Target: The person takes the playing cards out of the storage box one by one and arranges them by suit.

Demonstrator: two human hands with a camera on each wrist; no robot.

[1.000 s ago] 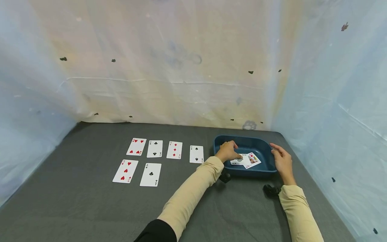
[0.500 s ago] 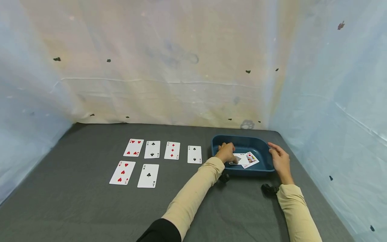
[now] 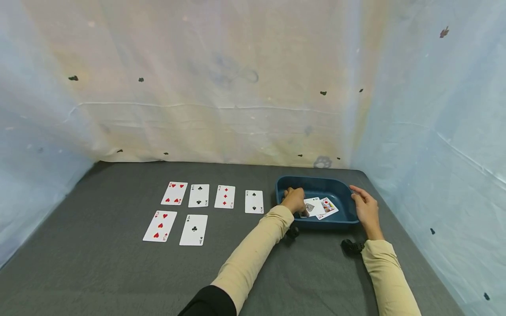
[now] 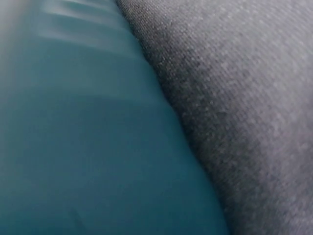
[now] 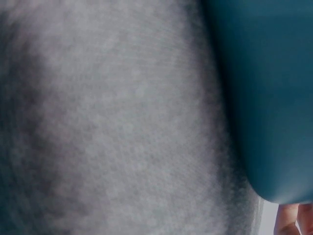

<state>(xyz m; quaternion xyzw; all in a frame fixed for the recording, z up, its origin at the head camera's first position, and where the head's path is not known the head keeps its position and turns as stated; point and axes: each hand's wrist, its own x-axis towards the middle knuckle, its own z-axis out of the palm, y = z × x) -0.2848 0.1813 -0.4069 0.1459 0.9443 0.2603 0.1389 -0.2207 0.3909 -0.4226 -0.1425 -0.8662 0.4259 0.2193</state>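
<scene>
Grey cloth (image 3: 99,272) covers the table, with six cards (image 3: 199,208) laid face up. Next, the left hand (image 3: 294,200) reaches into the blue tray (image 3: 316,182) and pinches a card (image 3: 312,207). The right hand (image 3: 366,210) rests on the tray's right rim, fingers relaxed.

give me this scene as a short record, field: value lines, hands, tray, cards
left hand: inside the blue tray, fingers curled on a card in the tray
right hand: fingers resting on the tray's right rim
tray contents: a few overlapping cards, one a face card
cards on table: six face up, four in the far row, two in the near row
surface: grey cloth
</scene>
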